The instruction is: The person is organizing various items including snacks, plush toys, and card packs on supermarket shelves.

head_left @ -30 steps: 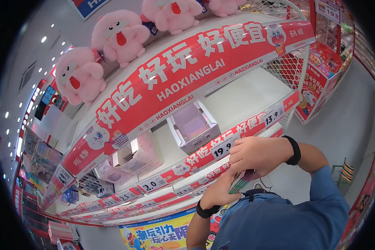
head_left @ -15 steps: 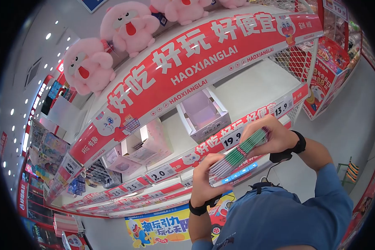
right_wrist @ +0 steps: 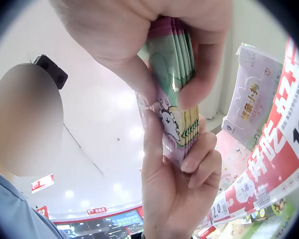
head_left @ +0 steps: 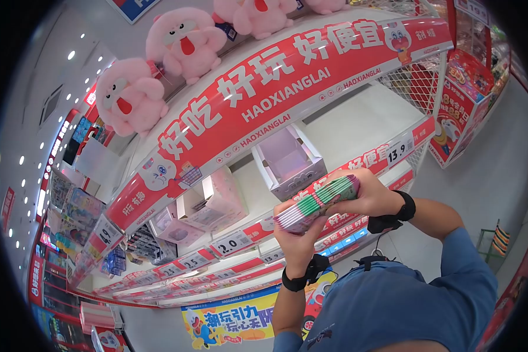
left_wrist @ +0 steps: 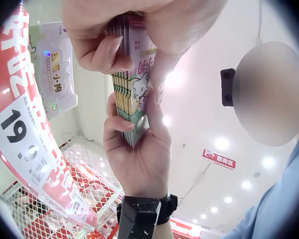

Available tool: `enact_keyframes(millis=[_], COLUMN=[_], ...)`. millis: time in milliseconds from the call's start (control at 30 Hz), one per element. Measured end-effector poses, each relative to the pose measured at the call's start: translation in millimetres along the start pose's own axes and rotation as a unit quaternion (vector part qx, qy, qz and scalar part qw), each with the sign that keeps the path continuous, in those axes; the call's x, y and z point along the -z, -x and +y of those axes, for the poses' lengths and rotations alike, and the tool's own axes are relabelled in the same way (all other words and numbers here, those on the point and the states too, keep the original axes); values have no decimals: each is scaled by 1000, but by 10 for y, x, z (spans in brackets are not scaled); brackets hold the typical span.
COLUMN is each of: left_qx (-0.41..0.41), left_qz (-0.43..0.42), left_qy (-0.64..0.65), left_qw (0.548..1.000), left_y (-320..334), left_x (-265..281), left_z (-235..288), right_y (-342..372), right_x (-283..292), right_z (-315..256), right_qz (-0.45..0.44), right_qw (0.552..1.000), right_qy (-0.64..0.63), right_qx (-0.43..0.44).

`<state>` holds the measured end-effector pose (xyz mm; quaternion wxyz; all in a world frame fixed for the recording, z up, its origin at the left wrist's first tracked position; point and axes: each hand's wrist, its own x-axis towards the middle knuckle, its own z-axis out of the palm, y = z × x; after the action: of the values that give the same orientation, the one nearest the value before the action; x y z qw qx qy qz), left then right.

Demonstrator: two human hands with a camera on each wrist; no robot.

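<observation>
A stack of flat, glossy packets [head_left: 315,203], green, pink and white with a cartoon animal on the front, is held in front of the shelf. My left hand [head_left: 295,245] grips its lower-left end between thumb and fingers. At the upper-right end my right hand [head_left: 371,196] holds it, thumb on the near side. The packets' edges fan slightly in the left wrist view, where the stack [left_wrist: 132,82] stands upright between both hands. In the right wrist view the fingers of both hands pinch the packets [right_wrist: 172,94] and cover parts of them.
Just behind the hands, an open lilac display box [head_left: 296,183] stands on a white shelf [head_left: 358,120] with red price strips. Pink boxes [head_left: 214,202] sit farther left. Above them runs a red sign [head_left: 276,88], topped by pink plush toys [head_left: 185,44]. A wire-mesh panel [head_left: 422,88] closes the right end.
The hands have moved apart along the stack, which was mostly hidden between them. The packets have come up and turned, so their edges and green and pink bands show.
</observation>
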<state>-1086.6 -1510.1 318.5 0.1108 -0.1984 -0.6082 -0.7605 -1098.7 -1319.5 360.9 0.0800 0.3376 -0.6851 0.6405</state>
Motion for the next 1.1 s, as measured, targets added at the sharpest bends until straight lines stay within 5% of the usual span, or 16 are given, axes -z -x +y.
enact_keyframes(millis=[300, 600, 733, 833, 933, 1100], left_qx=[14, -17, -17, -147, -150, -2], left_qz=[35, 11, -137, -78, 52, 59], left_qy=[-1, -39, -173, -297, -424, -237], left_qw=[999, 999, 975, 940, 892, 970], left_y=[-20, 13, -287, -464, -696, -846], left_x=[-140, -17, 178, 331, 381, 383], left_z=[99, 26, 316, 434, 124, -436], right_y=[34, 65, -31, -234, -620, -1017], right_x=[-2, 46, 106, 270, 331, 282], right_z=[-1, -67, -263, -292, -128, 166], right_qz=[24, -15, 0, 84, 92, 23], right_qw=[998, 999, 987, 950, 941, 938], right_qy=[-52, 28, 131, 248, 264, 319], right_qx=[-36, -11, 93, 169, 192, 137])
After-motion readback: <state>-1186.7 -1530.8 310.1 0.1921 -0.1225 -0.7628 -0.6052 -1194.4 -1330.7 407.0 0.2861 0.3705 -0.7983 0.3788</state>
